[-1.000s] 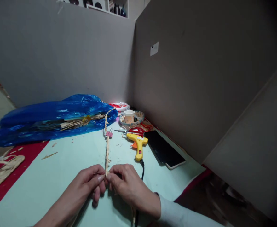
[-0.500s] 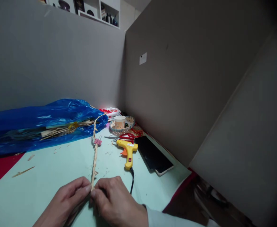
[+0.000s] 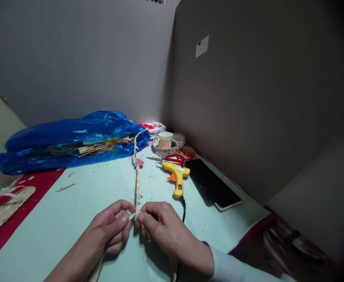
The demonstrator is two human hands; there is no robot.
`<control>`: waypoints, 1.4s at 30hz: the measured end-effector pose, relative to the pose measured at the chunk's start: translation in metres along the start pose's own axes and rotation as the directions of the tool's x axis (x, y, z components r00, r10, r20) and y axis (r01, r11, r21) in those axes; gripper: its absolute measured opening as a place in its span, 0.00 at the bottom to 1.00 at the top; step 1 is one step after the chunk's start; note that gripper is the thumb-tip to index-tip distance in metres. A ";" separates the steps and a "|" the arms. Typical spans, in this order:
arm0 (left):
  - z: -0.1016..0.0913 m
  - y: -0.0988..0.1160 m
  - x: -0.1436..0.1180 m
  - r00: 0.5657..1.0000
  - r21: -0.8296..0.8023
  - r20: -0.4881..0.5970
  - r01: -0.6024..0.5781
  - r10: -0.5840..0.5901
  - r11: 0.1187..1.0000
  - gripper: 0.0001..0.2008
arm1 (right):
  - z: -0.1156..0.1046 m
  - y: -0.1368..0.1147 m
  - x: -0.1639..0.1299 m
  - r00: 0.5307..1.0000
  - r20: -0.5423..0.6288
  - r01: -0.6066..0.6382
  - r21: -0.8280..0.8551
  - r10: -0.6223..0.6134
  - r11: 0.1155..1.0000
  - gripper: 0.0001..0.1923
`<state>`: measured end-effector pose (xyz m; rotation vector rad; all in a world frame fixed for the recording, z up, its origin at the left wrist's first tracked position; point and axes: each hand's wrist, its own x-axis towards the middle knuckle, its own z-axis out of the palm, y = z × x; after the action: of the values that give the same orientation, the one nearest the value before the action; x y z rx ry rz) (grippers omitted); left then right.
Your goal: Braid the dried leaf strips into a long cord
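1. Pinching together at the near middle of the table (image 3: pixel 57 227), the left hand (image 3: pixel 110 231) and the right hand (image 3: pixel 166 231) meet fingertip to fingertip on the near end of a straw braid (image 3: pixel 137 184).
2. Left fingers (image 3: pixel 124 220) are clenched on loose straw strands at the braid's end; the thumb and forefinger press on them from the left.
3. Right fingers (image 3: pixel 141 218) are clenched on the same end from the other side, and more strands trail under the right wrist toward the table's near edge.
4. From the hands the braid runs straight away across the pale green table, then curves up to the blue plastic bag (image 3: pixel 69 139) at the far side.
5. A pink binder clip (image 3: pixel 139 161) is clamped on the braid, well beyond the hands.
6. Dry straw (image 3: pixel 101 147) sticks out of the bag's open mouth.
7. Right of the braid lies a yellow glue gun (image 3: pixel 177 178), its black cord (image 3: pixel 184 207) passing just beside the right hand.
8. Red-handled scissors (image 3: pixel 172 158) lie just behind the glue gun, and a dark phone (image 3: pixel 213 186) lies to its right, near the grey partition.
9. Farther back a paper cup (image 3: pixel 165 140) stands in a small woven tray (image 3: pixel 179 139).
10. At the far left a woven straw piece (image 3: pixel 4 203) rests on the red cloth (image 3: pixel 27 196).
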<state>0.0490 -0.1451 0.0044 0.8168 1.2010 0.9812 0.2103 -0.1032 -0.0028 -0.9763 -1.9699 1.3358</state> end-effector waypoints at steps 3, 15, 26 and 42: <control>-0.002 0.000 -0.003 1.000 0.008 0.007 -0.013 0.013 1.000 0.21 | 0.000 0.000 0.000 0.999 0.027 -0.031 0.043 0.030 0.999 0.14; -0.017 -0.008 -0.006 0.998 0.026 0.030 0.047 -0.048 0.999 0.17 | -0.002 0.003 -0.001 0.988 0.110 -0.142 0.309 0.113 0.940 0.15; -0.044 0.005 -0.010 0.901 0.054 -0.433 0.007 0.017 0.999 0.23 | 0.001 0.004 -0.002 0.969 0.125 -0.243 0.345 0.213 0.906 0.14; -0.014 0.007 0.016 0.996 0.251 -0.057 0.079 -0.066 0.965 0.12 | -0.006 0.003 -0.002 0.990 0.054 -0.134 0.020 0.133 0.991 0.16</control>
<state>0.0352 -0.1278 0.0020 0.9463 1.4079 0.8013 0.2168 -0.1013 -0.0035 -1.0892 -1.9517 1.4680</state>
